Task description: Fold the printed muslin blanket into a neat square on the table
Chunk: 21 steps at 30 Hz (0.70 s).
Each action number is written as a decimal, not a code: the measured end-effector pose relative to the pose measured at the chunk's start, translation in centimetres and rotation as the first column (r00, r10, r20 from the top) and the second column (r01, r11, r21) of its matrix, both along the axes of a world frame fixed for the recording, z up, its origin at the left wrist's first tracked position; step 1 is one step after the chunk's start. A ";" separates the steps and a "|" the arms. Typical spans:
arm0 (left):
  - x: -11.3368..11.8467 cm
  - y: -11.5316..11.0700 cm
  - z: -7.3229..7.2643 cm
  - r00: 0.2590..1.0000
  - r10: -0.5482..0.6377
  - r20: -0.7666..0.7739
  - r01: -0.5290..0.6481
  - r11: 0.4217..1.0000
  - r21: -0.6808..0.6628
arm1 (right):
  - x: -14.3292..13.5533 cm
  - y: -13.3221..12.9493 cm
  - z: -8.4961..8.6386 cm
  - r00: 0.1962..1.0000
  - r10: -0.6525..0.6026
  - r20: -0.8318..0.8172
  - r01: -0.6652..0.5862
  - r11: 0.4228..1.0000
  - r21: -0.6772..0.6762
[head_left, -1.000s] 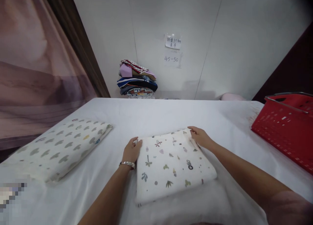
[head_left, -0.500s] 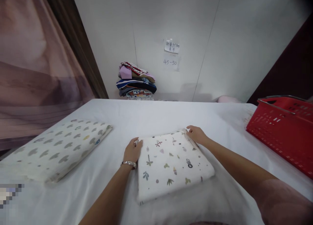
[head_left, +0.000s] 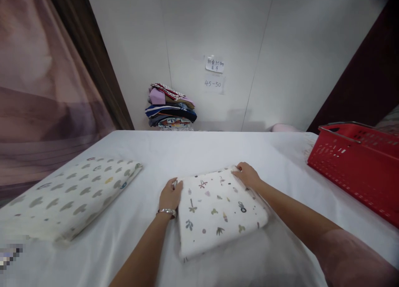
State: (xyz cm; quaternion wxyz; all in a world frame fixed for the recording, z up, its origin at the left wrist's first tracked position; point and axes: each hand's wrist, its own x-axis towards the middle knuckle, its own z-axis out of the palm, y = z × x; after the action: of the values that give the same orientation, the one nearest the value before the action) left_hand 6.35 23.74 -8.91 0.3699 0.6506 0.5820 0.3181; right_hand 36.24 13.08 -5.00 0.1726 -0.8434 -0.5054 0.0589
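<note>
A folded white cloth (head_left: 218, 212) with small plant and figure prints lies in front of me. My left hand (head_left: 170, 195), with a silver bracelet at the wrist, grips its far left corner between thumb and fingers. The far right corner is pinched by my right hand (head_left: 248, 176), its thumb on top of the fabric. The fingertips below the edge are partly hidden. To the left, apart from both hands, rests another folded cloth (head_left: 84, 187), cream with grey cloud-like shapes.
A red plastic basket (head_left: 352, 166) with a metal handle stands at the right of the white-covered table (head_left: 212, 145). Beyond the far edge is a stack of folded fabrics (head_left: 171, 108) against the wall. Two paper notes (head_left: 214, 72) hang there. A curtain (head_left: 46, 83) hangs at left.
My right hand has closed onto the cloth's far right corner, its thumb now over the fabric. The cloth's near right corner has drawn slightly inward. My left hand stays at its corner.
</note>
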 end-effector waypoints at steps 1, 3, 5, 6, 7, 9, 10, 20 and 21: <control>0.0 0.0 0.1 1.000 0.000 -0.007 0.000 1.000 0.008 | -0.2 -0.2 0.0 0.999 0.020 0.031 -0.021 0.999 0.030; 0.0 -0.1 0.2 1.000 0.001 -0.011 -0.001 1.000 0.014 | -0.7 -0.5 -0.1 0.989 0.088 0.118 -0.098 0.992 0.079; 0.0 -0.1 0.1 1.000 0.000 0.000 0.000 1.000 0.005 | -1.0 -0.8 -0.1 0.967 0.157 0.202 -0.179 0.979 0.095; 0.0 -0.1 0.1 1.000 0.000 0.009 0.000 1.000 -0.002 | -1.1 -1.0 -0.2 0.957 0.179 0.227 -0.205 0.974 0.094; 0.0 -0.1 0.0 1.000 -0.002 0.016 0.002 1.000 -0.007 | -1.2 -1.1 -0.2 0.950 0.195 0.244 -0.224 0.970 0.097; 0.0 -0.1 -0.1 1.000 -0.010 0.016 0.010 1.000 -0.013 | -1.2 -1.2 -0.3 0.949 0.203 0.243 -0.233 0.967 0.105; 0.0 -0.1 -0.2 1.000 -0.015 0.010 0.015 1.000 -0.014 | -1.1 -1.2 -0.3 0.956 0.197 0.219 -0.225 0.968 0.111; 0.0 -0.3 0.4 1.000 -0.014 -0.026 0.014 1.000 -0.001 | 1.7 1.4 -0.9 0.933 0.071 -0.353 0.030 0.962 0.273; 0.0 -0.4 0.3 1.000 -0.012 -0.019 0.012 1.000 0.001 | 1.8 1.6 -1.0 0.935 0.059 -0.350 0.035 0.966 0.258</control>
State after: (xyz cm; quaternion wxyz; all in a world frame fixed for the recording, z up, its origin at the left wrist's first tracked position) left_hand 6.35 23.38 -8.57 0.3662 0.6572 0.5813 0.3099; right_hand 38.08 14.72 -5.95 0.3695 -0.7859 -0.4744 0.1441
